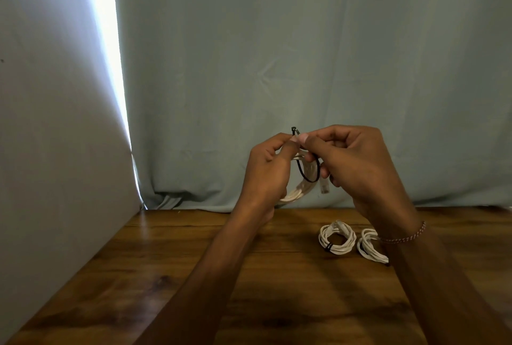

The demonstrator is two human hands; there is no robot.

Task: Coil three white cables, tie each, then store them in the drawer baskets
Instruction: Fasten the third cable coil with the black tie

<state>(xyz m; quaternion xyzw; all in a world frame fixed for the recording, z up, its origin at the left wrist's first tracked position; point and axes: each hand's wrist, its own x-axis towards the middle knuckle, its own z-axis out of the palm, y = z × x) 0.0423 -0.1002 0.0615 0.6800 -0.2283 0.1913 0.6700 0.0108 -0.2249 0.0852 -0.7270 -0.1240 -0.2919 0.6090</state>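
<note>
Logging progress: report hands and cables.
Both hands pinching black tie around third coil, held above table. Two coiled cables on table. Nothing obstructing.

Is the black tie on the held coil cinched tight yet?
Not yet: the black tie hangs as a loose loop around the held coil, its ends pinched by the left hand and right hand.

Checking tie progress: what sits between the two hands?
In the head view, a black tie looped round the white cable coil, between left hand and right hand.
</note>
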